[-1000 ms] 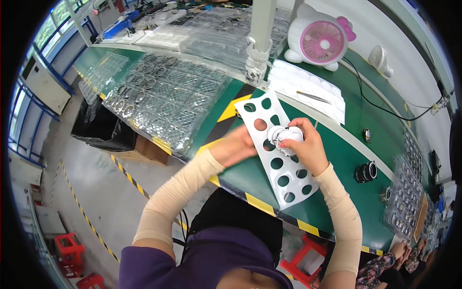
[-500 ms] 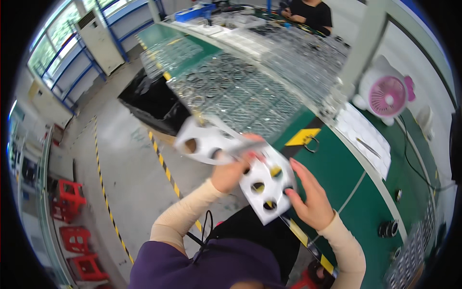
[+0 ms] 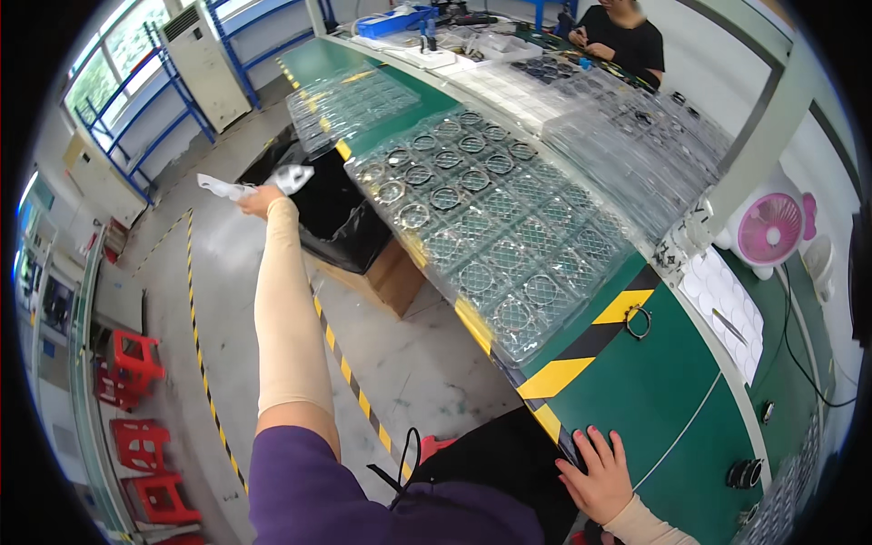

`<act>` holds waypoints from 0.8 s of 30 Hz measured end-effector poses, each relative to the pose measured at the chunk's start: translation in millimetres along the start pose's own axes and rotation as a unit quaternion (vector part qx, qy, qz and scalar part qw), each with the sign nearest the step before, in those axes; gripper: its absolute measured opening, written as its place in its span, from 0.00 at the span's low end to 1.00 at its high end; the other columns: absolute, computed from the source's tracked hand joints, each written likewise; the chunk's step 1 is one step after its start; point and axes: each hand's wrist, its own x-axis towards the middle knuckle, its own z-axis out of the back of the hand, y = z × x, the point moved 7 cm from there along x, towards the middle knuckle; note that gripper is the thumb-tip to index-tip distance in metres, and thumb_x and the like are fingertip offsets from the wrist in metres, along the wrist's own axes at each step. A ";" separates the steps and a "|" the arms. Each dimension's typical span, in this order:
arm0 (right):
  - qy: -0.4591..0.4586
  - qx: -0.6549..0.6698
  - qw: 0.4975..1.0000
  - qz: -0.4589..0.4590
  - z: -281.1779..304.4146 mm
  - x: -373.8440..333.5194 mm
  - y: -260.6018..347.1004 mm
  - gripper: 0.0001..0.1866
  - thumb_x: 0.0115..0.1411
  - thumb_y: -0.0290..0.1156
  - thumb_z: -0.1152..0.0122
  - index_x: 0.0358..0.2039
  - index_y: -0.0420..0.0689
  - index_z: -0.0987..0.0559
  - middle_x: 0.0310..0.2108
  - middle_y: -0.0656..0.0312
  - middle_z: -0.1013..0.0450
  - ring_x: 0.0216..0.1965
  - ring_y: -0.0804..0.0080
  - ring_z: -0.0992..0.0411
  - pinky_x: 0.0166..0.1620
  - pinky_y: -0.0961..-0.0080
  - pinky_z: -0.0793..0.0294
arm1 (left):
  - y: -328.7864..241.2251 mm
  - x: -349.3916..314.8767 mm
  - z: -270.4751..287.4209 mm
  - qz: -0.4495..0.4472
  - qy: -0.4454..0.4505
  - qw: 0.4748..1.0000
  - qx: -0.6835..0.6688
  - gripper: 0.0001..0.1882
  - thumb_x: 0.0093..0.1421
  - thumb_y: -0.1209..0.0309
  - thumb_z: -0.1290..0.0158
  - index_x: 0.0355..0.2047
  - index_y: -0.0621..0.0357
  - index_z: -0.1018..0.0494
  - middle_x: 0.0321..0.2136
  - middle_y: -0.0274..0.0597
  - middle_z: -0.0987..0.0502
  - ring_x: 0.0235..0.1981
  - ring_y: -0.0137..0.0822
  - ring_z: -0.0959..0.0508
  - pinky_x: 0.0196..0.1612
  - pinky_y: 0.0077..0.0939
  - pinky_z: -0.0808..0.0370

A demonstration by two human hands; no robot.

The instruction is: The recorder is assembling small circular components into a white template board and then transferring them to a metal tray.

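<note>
My left hand (image 3: 262, 200), at the end of the outstretched arm, is closed on a crumpled white sheet with round holes (image 3: 223, 188). Parts of the sheet stick out on both sides of the fingers. It is beside the opening of a bin lined with a black bag (image 3: 338, 222). My right hand (image 3: 599, 477) lies flat with fingers spread at the edge of the green worktable (image 3: 677, 381), holding nothing. Ahead of that hand, a thin dark metal ring (image 3: 639, 323) lies on the table by the yellow and black tape.
Clear plastic trays with rings (image 3: 472, 182) cover the left of the table. Beyond stand stacked trays (image 3: 618, 150) and a seated person (image 3: 618, 41). Right: a pink and white fan (image 3: 770, 227), white label sheet with tweezers (image 3: 722, 304), black cylindrical part (image 3: 745, 473). Red stools (image 3: 141, 445) stand on the floor.
My left hand has swung far left with the white sheet, now crumpled, to the black-lined bin. The right hand has let go of the sheet and come down onto the table edge.
</note>
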 end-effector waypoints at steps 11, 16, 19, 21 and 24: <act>0.001 -0.022 0.998 -0.063 3.7 -10.6 -12.4 0.14 0.41 0.29 0.40 0.33 0.52 0.23 0.50 0.55 0.36 0.53 0.55 0.40 0.54 0.49 0.46 | 40.9 -164.9 -138.1 0.104 0.279 0.951 -0.086 0.35 0.43 0.63 0.40 0.46 0.75 0.37 0.45 0.63 0.31 0.48 0.53 0.31 0.52 0.34 0.34; -0.042 0.064 0.997 -0.023 12.3 -1.4 -10.1 0.11 0.47 0.33 0.38 0.34 0.52 0.23 0.50 0.55 0.37 0.53 0.55 0.40 0.54 0.53 0.44 | -99.7 -78.7 -52.9 -0.279 0.041 0.917 -0.281 0.13 0.45 0.81 0.57 0.34 0.69 0.37 0.26 0.44 0.31 0.26 0.37 0.33 0.36 0.31 0.32; -0.095 0.088 0.992 -0.005 16.2 -6.2 -11.3 0.11 0.50 0.35 0.39 0.35 0.49 0.24 0.49 0.54 0.36 0.53 0.56 0.39 0.54 0.56 0.41 | -216.5 -155.1 45.2 -0.287 0.136 0.829 -0.461 0.25 0.54 0.74 0.49 0.51 0.69 0.43 0.49 0.49 0.36 0.51 0.37 0.36 0.54 0.28 0.40; -0.127 0.078 0.989 -0.019 16.4 -15.4 -14.1 0.11 0.50 0.33 0.38 0.35 0.46 0.24 0.48 0.54 0.35 0.52 0.56 0.38 0.53 0.57 0.40 | -287.9 -242.6 163.7 -0.367 0.220 0.693 -0.580 0.31 0.56 0.76 0.51 0.58 0.67 0.51 0.59 0.50 0.49 0.60 0.40 0.47 0.60 0.33 0.49; -0.196 0.094 0.976 0.004 23.5 -22.4 -10.8 0.12 0.49 0.30 0.39 0.34 0.42 0.26 0.46 0.53 0.34 0.51 0.56 0.37 0.52 0.58 0.37 | -295.5 -285.5 339.8 -0.556 -0.035 0.572 -0.602 0.18 0.60 0.66 0.59 0.48 0.64 0.41 0.50 0.48 0.39 0.51 0.42 0.39 0.56 0.37 0.42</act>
